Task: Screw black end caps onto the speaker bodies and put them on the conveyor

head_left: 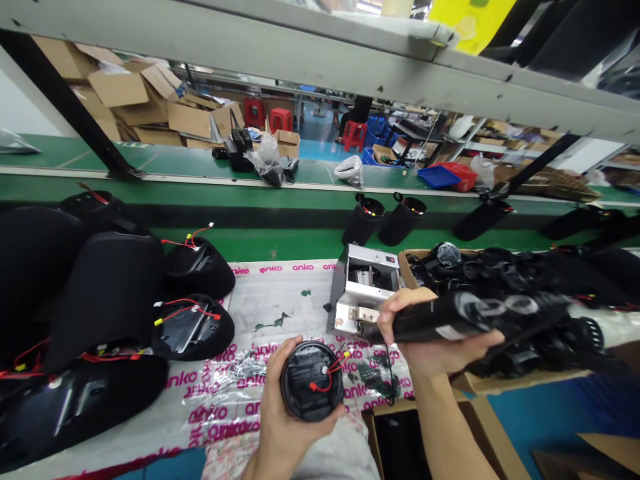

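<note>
Black round end cap (pixel 311 381) held over printed plastic sheet (pixel 225 413), cupped in left hand (pixel 285 417), fingers wrapped round rim, red lead (pixel 320 385) clear. Right hand (pixel 420 340) clenched round black tube (pixel 465 317) beside steel machine (pixel 363 290); tube's near end partly hidden, seemingly open. Grips firm, level.

black cylinder (pixel 300 387), red wire (pixel 320 385), pink-lettered plastic sheet (pixel 250 300)
</note>
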{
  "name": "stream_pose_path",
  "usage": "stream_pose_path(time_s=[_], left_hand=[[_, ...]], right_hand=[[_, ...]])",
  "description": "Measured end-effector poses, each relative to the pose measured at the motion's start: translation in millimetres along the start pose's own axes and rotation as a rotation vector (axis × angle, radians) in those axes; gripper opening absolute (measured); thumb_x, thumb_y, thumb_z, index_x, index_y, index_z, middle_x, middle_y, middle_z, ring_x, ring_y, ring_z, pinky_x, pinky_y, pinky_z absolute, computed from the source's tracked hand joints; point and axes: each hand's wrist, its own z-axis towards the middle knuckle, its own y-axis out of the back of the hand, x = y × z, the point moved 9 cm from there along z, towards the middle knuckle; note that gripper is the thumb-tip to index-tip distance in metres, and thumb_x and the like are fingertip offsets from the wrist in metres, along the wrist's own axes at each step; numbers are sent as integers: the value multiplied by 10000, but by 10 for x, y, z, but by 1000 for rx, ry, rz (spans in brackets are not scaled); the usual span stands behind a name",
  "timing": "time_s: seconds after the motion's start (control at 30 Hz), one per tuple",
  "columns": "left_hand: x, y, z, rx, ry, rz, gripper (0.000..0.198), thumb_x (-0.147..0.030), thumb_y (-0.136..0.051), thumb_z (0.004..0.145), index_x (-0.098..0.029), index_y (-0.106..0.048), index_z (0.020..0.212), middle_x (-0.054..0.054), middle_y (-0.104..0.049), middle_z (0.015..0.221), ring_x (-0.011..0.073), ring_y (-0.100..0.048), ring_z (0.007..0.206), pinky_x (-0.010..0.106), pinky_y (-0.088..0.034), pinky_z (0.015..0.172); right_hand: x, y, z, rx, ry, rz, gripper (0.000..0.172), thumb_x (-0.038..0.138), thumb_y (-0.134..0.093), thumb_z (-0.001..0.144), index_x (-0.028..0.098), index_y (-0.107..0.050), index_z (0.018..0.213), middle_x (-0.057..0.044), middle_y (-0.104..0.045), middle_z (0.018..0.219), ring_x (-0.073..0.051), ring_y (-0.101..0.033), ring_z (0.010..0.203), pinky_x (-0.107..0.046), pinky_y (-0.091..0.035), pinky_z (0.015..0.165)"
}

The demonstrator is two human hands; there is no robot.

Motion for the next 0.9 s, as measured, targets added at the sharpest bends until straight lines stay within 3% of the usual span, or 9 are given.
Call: stream_pose_path(time_s=[0.13, 0.23, 0.33, 0.5, 0.63, 0.77, 0.9], left_hand=[[-11, -6, -2, 11, -21, 18, 972, -492, -1025, 741, -235, -561, 1555, 191, -655, 1531, 418, -665, 1416, 639, -508, 1251], [5, -18, -10, 46, -62, 16, 999, -453, -1025, 747, -226, -534, 1587, 198, -642, 1543, 406, -672, 1405, 615, -530, 1235], [52, -7, -14, 50, -54, 18, 989, -418, -1018, 760, -223, -529, 1598, 204, -635, 1552, 406, -673, 1405, 614, -530, 1236], [31, 1, -1, 29, -32, 2, 957, -415, -1022, 742, -231, -563, 1562, 191, -657, 1529, 414, -665, 1410, 620, -522, 1238], [-19, -6, 10, 7, 14, -36, 916, -440, -1005, 768, -229, -565, 1544, 198, -643, 1537, 420, -637, 1435, 653, -475, 1264], [-24, 7, 18, -13, 24, -26, 902, -485, -1003, 767, -241, -583, 1528, 183, -655, 1525, 418, -654, 1420, 641, -486, 1262], [-1, 18, 31, 7, -51, -6, 950, -465, -1023, 746, -236, -572, 1550, 181, -664, 1514, 408, -664, 1417, 603, -527, 1239]], right_hand=[[-81, 54, -7, 43, -141, 82, 891, 995, -538, 851, 169, -869, 885, -80, -754, 651, -163, -567, 311, -263, -405, 286], [128, 137, 66, 109, -110, 52, 904, 1010, -572, 807, 165, -867, 926, -89, -767, 693, -175, -590, 338, -287, -440, 298], [306, 83, 135, 229, -59, 2, 872, 1006, -663, 732, 181, -864, 929, -86, -756, 711, -214, -646, 413, -335, -507, 344], [222, 101, 58, 23, 99, -38, 903, 984, -468, 888, 163, -841, 905, -62, -707, 706, -165, -584, 379, -290, -419, 343], [71, 89, -51, 37, 113, -39, 924, 995, -437, 891, 172, -853, 952, -67, -727, 754, -164, -583, 370, -298, -408, 343], [64, 130, -42, 74, 22, 3, 928, 1021, -474, 848, 167, -830, 924, -81, -732, 722, -181, -599, 391, -306, -427, 348], [105, 129, 0, 43, 46, -2, 909, 1011, -501, 845, 165, -823, 916, -77, -721, 727, -181, -613, 408, -305, -452, 369]])
